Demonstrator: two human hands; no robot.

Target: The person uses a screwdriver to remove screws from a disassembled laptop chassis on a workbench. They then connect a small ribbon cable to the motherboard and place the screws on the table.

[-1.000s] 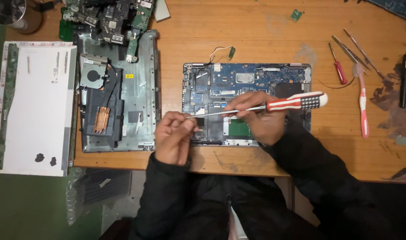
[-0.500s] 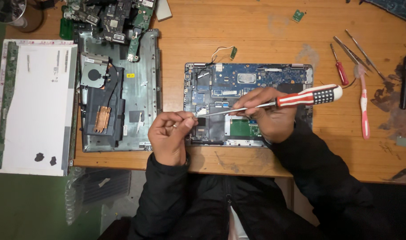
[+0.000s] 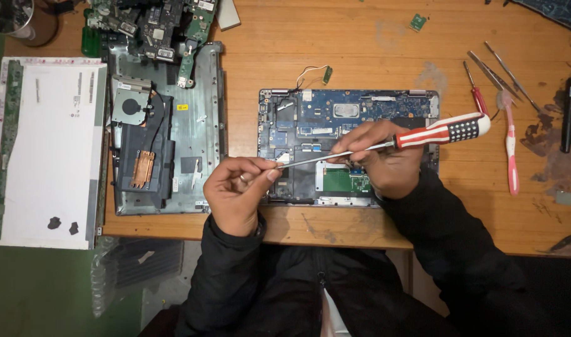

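The right hand [image 3: 385, 165] has tipped the screwdriver [image 3: 416, 136] lower and stays clamped on it, its tip now touching the pinched-together fingers of the left hand [image 3: 235, 193], just over the laptop [image 3: 310, 115].

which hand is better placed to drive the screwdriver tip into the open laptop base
Right, probably. The right hand already grips the screwdriver along its shaft over the laptop base; the left hand only pinches at the tip.
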